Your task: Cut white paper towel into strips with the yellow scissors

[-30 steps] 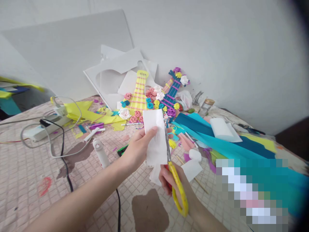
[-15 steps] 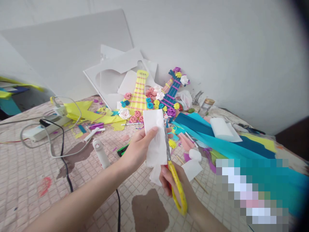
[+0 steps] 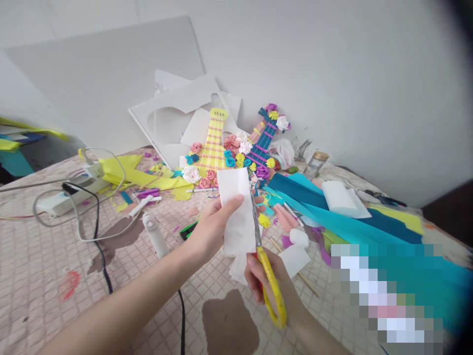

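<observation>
My left hand (image 3: 216,217) pinches a white paper strip (image 3: 233,231) upright, thumb across its front and fingertips showing past its right edge. My right hand (image 3: 271,276) is wrapped round the handles of a pair of scissors (image 3: 272,296) with yellow and red grips. The scissor blades lie along the strip's right edge and look nearly closed. More white paper (image 3: 240,268) lies below the strip on the table. Behind it stand a yellow paper guitar (image 3: 212,143) and a blue paper guitar (image 3: 263,140), both trimmed with crepe-paper roses.
White cut-out board (image 3: 177,98) leans on the wall. Left are a power strip (image 3: 61,202) with cables, yellow crepe paper (image 3: 121,170) and a white glue gun (image 3: 154,236). Right lie teal crepe paper (image 3: 332,222), a white paper roll (image 3: 334,196) and a lidded glass jar (image 3: 317,162).
The top of the paper strip has tilted very slightly left, with the blade tips shifted the same way. Both hands keep their hold.
</observation>
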The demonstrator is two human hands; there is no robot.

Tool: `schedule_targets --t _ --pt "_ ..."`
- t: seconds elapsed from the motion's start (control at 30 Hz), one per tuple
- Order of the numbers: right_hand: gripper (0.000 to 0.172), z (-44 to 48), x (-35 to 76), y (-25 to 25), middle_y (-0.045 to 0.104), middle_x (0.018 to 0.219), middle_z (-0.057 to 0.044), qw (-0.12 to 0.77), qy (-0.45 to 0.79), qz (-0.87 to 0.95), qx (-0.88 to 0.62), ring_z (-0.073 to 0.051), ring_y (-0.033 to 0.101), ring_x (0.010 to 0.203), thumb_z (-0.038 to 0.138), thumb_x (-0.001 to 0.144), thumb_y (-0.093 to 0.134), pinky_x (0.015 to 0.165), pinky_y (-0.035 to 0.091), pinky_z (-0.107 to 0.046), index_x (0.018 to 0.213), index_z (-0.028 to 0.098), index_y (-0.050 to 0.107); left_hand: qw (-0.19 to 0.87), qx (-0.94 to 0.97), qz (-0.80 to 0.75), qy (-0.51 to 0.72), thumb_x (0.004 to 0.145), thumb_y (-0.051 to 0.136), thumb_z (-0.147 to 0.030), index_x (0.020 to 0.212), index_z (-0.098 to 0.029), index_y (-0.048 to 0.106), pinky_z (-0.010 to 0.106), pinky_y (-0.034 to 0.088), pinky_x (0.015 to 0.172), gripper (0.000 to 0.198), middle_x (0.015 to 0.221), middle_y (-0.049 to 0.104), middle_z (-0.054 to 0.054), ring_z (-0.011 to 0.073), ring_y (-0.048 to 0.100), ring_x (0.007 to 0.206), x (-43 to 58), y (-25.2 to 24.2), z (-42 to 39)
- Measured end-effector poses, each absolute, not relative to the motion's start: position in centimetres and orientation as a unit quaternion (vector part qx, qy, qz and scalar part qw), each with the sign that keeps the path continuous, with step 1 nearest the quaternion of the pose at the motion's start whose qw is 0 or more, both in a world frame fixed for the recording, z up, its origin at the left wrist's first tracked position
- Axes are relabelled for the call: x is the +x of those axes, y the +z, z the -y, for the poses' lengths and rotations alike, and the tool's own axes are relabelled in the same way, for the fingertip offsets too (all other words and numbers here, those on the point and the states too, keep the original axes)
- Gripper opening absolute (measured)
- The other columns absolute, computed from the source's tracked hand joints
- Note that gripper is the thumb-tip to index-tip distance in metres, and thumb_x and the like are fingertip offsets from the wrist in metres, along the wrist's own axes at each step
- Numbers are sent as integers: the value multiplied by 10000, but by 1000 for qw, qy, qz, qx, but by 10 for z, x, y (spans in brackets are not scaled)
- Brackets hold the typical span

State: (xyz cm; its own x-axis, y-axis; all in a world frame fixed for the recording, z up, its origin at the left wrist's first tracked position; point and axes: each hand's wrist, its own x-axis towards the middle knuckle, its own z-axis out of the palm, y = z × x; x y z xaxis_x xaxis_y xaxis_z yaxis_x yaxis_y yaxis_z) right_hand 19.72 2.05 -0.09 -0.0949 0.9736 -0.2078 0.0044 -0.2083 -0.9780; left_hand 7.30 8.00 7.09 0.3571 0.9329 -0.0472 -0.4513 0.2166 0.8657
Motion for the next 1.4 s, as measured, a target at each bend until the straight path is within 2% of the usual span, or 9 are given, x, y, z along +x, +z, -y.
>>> schedule_targets --t 0.27,0.63,0.87,1.13,1.4 --pt "428 -19 198 -6 412 418 85 417 581 469 -518 -31 319 284 589 710 543 302 220 -163 633 190 408 716 386 -309 493 779 582 -315 1030 -164 663 270 496 638 304 944 708 89 187 659 746 74 72 -79" --pt "419 -19 198 -4 408 419 87 439 574 466 -511 -34 325 300 585 706 543 318 225 -160 672 185 423 722 401 -303 475 773 599 -336 911 -167 711 204 469 548 245 735 715 53 119 617 573 74 69 -79" --pt "396 -21 198 -6 402 406 86 429 575 465 -519 -27 321 281 535 712 544 303 224 -155 598 188 391 721 407 -306 469 772 595 -360 921 -169 705 212 474 551 266 751 712 56 120 615 580 74 65 -80" --pt "289 -18 199 -2 378 407 97 438 573 467 -510 -35 319 313 448 719 512 326 211 -157 656 196 387 717 409 -309 473 766 602 -355 913 -158 703 230 474 582 267 760 705 61 129 612 597 73 67 -78" --pt "291 -20 198 -1 390 404 91 431 565 468 -526 -27 311 297 444 687 517 322 206 -158 617 193 388 715 416 -316 464 751 608 -394 868 -141 690 263 465 577 291 734 680 63 134 594 568 75 63 -80"
